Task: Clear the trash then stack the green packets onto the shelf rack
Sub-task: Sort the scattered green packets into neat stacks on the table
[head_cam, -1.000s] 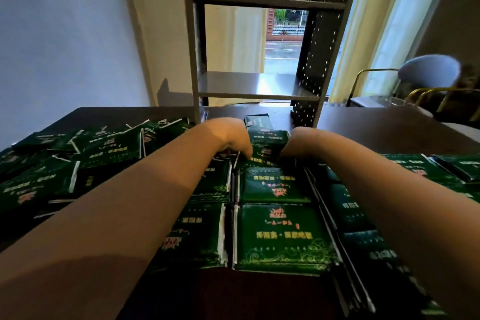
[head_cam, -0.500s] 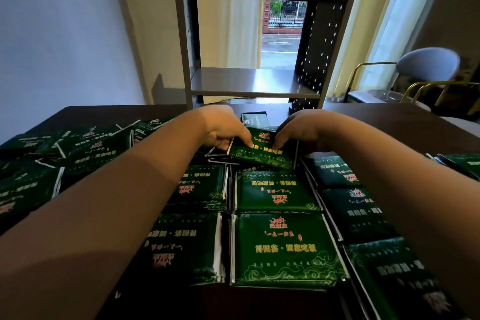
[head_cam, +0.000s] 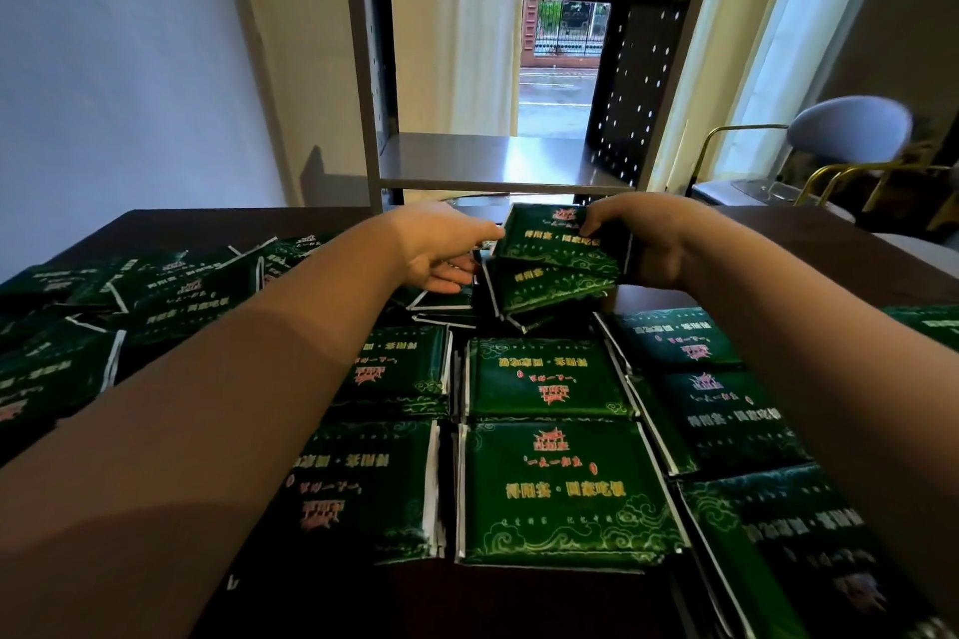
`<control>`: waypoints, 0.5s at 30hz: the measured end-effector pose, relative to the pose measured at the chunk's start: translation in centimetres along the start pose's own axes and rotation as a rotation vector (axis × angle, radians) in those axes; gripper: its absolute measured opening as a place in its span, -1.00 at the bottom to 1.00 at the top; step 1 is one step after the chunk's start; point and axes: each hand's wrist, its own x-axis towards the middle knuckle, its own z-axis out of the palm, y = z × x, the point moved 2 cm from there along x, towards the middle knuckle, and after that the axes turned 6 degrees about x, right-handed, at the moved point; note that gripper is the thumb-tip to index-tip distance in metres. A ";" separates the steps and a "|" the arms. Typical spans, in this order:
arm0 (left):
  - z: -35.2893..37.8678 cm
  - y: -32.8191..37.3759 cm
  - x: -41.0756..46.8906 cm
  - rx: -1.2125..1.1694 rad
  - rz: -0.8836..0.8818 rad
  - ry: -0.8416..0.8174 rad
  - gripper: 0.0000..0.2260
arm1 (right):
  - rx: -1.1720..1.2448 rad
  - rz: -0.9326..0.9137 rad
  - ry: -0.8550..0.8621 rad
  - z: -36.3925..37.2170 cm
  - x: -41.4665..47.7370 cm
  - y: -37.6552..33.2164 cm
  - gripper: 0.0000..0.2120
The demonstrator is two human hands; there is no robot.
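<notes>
As right hand (head_cam: 648,244) grips packets (head_cam: 558,252), glossy, rectangular

A dark table (head_cam: 207,223) stood below the window (head_cam: 560,31). Pale curtains (head_cam: 752,42) hung right of the window. A grey chair (head_cam: 846,130) sat further right.

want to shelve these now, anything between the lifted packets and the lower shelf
Nothing visible. The right hand holds the lifted packets just in front of the lower shelf, whose open front and surface look bare.
</notes>
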 end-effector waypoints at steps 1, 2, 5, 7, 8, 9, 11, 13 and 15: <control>0.2 0.0 0.0 -0.023 -0.009 -0.025 -0.71 | 0.052 -0.022 0.022 -0.1 0.1 0.1 -0.90; 0.4 0.0 -0.1 -0.057 -0.014 -0.054 -0.73 | 0.085 -0.030 0.042 0.0 0.2 0.3 -0.90; 0.8 0.1 0.2 -0.122 0.022 -0.048 -0.84 | 0.063 -0.021 0.103 0.9 1.3 1.2 -0.96; 0.7 0.1 0.5 -0.041 0.060 0.047 -0.90 | 0.029 -0.031 0.170 1.3 2.3 1.9 -0.75; 0.7 0.0 0.4 0.026 0.074 0.090 -0.91 | 0.000 -0.048 0.203 1.3 2.9 2.1 -0.67; 0.7 0.0 0.3 0.102 0.087 0.114 -0.92 | -0.039 -0.069 0.228 1.4 3.6 2.3 -0.65; 0.8 0.0 0.0 0.239 0.107 0.133 -0.90 | -0.149 -0.090 0.270 1.8 3.8 2.4 -0.66; 1.0 0.0 0.0 0.326 0.114 0.137 -0.86 | -0.260 -0.104 0.281 2.1 3.8 2.3 -0.67; 1.2 0.0 0.2 0.367 0.116 0.129 -0.84 | -0.316 -0.071 0.274 2.1 4.2 2.6 -0.72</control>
